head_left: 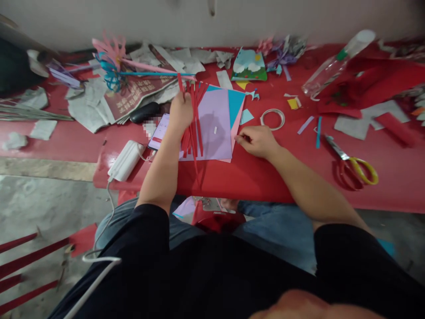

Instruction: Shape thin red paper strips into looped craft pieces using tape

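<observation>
So from my remote seat, the thing in hand is this bunch of thin red strips (199,135). My left hand (181,110) is closed around it towards the far end, with some tips poking out past the fingers and the rest trailing down over the purple sheet (215,108) on the bench (232,179). One long strip runs past the sheet's near edge.

They look like paper to me, so I'd guess next to no weight, floppy along the length and easy to crease or tear. Probably not slippery one at a time, but a loose bunch could slide against itself and fan out; a few are already splayed near the top. I'd take hold near one end, strips gathered flat between thumb and fingertips, light pressure, no squeezing mid-length.

My right hand (258,141) is loosely curled, fingers drawn in, just beside the pink sheet (235,128) peeking out from under the purple one. Can't tell from here if there's anything pinched in it. Scissors (352,163) are well off to the right.
</observation>
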Motion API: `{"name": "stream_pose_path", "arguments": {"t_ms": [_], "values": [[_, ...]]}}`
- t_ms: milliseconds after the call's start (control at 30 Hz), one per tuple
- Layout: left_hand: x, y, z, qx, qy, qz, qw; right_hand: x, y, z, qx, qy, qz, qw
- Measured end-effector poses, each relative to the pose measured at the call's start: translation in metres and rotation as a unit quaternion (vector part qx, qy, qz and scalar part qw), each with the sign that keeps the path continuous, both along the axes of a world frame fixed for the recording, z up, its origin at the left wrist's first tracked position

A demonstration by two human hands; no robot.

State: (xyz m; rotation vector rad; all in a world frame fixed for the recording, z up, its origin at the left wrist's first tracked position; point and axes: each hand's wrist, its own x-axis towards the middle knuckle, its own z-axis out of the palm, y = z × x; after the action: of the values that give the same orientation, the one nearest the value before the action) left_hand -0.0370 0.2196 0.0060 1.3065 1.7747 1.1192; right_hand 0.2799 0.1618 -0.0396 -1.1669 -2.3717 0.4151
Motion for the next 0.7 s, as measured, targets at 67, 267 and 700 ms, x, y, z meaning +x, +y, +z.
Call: {"name": "stream_pose_path", "arguments": {"t_ms": [67, 267, 700], "values": [[0.009, -0.004, -0.009, -0.008, 0.068, -0.014, 0.998, -0.003, 0.002, -0.004, 0.000, 0.008, 0.004, 1.000], [0.036, -0.015, -0.023, -0.038, 0.170, -0.106, 0.979, -0.011, 0.006, -0.014, -0.003, 0.043, 0.007, 0.999], [0.077, -0.047, -0.003, -0.056, -0.245, -0.355, 0.900, -0.065, 0.105, -0.003, -0.002, 0.103, -0.119, 0.988]]}}
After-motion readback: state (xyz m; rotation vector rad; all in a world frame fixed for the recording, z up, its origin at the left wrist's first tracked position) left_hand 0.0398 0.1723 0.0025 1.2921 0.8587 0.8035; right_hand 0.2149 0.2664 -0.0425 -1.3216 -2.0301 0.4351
